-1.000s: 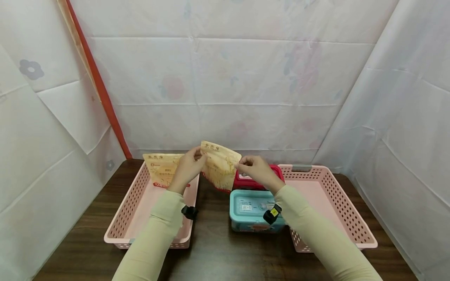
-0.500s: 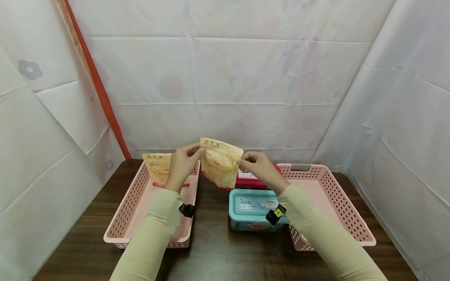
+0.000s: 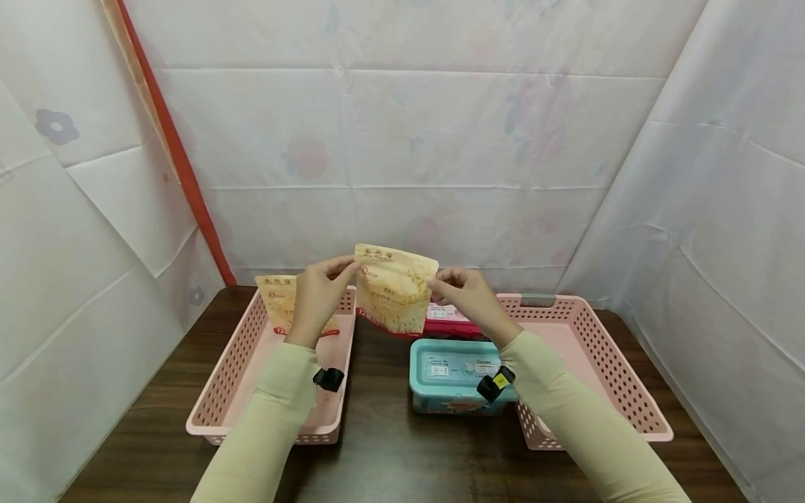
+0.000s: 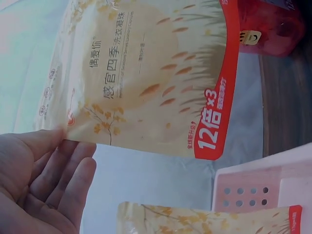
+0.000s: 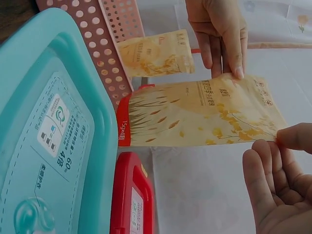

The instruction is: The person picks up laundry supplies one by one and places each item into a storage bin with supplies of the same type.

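Observation:
A yellow laundry-capsule pouch (image 3: 393, 290) with a red bottom band is held up between both hands, its printed front facing me. My left hand (image 3: 323, 290) pinches its upper left edge between thumb and fingers, as the left wrist view shows up close. At the upper right edge, my right hand (image 3: 468, 297) pinches it the same way; its other fingers are loosely bent in the right wrist view. A second matching pouch (image 3: 277, 300) stands in the far end of the left pink basket (image 3: 220, 405), partly hidden behind my left hand.
Under my right forearm sits a teal lidded box (image 3: 440, 391), with a red lidded box (image 3: 449, 327) behind it, partly covered by the pouch and right hand. Another pink basket (image 3: 619, 370) stands at the right. White patterned sheeting (image 3: 402, 140) encloses the dark wooden table (image 3: 396, 461).
The pouch has been turned flatter toward me and spread wider. My left hand has moved slightly left, and my right hand slightly right and up. The baskets and boxes stay put.

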A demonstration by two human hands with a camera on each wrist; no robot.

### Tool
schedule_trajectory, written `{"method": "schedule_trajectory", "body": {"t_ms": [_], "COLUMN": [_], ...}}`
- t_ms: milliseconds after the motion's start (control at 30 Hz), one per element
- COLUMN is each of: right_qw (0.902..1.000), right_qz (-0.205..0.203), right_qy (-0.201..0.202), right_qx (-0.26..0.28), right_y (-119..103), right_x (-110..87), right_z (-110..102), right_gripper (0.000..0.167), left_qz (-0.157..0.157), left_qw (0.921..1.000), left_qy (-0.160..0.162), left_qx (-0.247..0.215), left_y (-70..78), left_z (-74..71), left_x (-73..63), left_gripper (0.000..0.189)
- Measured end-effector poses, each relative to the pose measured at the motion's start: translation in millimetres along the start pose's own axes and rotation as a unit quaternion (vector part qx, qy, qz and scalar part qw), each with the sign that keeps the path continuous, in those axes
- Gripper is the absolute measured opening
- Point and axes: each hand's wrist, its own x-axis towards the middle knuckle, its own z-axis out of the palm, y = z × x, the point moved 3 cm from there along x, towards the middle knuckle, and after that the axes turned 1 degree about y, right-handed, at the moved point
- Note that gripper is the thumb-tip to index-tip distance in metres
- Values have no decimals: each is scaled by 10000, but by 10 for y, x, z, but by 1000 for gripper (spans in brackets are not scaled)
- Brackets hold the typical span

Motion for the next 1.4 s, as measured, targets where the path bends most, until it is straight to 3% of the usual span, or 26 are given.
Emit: {"method": "schedule_trajectory", "body": {"t_ms": [267,467,767,1067,1400], "right_qw": [9997,9984,9940,9914,9879], "right_qz": [63,-107,-319,-364,-436], "right_qy": [217,478,831,969,1152], "right_qx": [80,296,630,801,942], "right_y": [-4,-34,-59,-92,-98], "right_x": [20,31,32,18,30], "right_z": [6,41,79,121,185], "right_gripper": [37,32,29,30,31], "left_qz": [43,126,-100,-361,-210], "left_qw": [9999,9997,9934,9852,9856], "left_qy": [-7,11,-24,266,413], "left_qx": [-123,-210,-1140,-1654,-1626], "left_y": [38,61,77,41,14], "left_z": [-103,-175,-217,-189,-221], "left_x": [-70,-109,-151,-169,-178], "left_gripper": [33,37,42,43,41]}}
